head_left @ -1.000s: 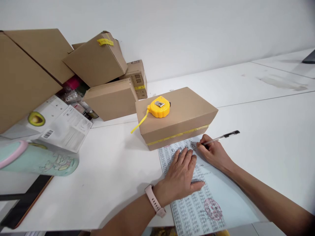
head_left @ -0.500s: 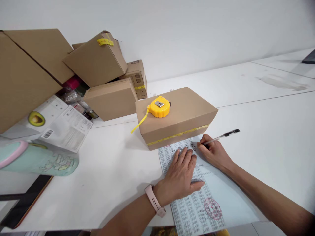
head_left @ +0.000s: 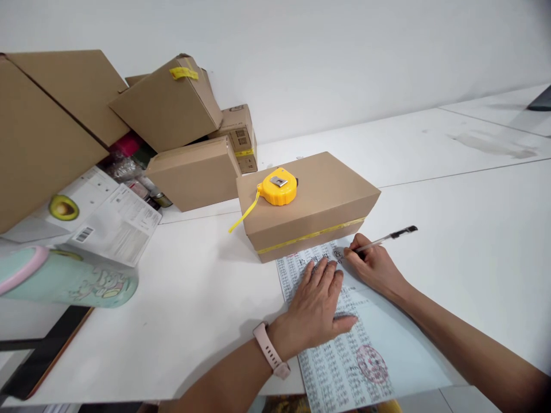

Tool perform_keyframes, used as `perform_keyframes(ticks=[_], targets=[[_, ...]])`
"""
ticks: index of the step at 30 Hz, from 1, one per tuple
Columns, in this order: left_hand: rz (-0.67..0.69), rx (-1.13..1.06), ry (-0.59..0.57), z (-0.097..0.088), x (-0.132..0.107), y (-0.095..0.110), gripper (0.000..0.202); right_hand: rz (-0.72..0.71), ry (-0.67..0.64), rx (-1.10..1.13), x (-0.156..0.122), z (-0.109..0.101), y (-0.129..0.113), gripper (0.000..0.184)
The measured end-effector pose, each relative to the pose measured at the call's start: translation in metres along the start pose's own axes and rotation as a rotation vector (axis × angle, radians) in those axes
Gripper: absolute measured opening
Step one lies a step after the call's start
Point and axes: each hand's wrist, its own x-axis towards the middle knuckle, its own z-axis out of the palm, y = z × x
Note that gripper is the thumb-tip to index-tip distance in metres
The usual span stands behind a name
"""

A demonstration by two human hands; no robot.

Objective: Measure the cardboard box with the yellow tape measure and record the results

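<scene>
A printed sheet of paper (head_left: 379, 355) with dense text and a red stamp lies on the white table (head_left: 193, 298). My left hand (head_left: 314, 304) rests flat on it, fingers stretched out, a pink watch on the wrist. My right hand (head_left: 374, 267) grips a pen (head_left: 387, 238) whose tip touches the top of the sheet. Just beyond stands a cardboard box (head_left: 307, 203) with a yellow tape band, and a yellow tape measure (head_left: 278, 186) sits on its lid.
Several cardboard boxes (head_left: 167, 109) are piled at the back left against the wall. A white avocado-printed package (head_left: 86, 215) and a mint-green bottle (head_left: 64, 278) lie at the left. A dark tablet edge (head_left: 47, 355) shows at the lower left.
The pen in my right hand has shifted very slightly at the top of the sheet. My left hand stays flat on the paper.
</scene>
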Motion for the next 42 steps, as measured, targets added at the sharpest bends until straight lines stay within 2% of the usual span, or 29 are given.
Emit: perform_keyframes(ticks=[42], targets=[[-0.001, -0.008, 0.018, 0.0007, 0.0001, -0.0004, 0.075, -0.005, 0.019, -0.001, 0.0010, -0.0019, -0.0006, 0.017]])
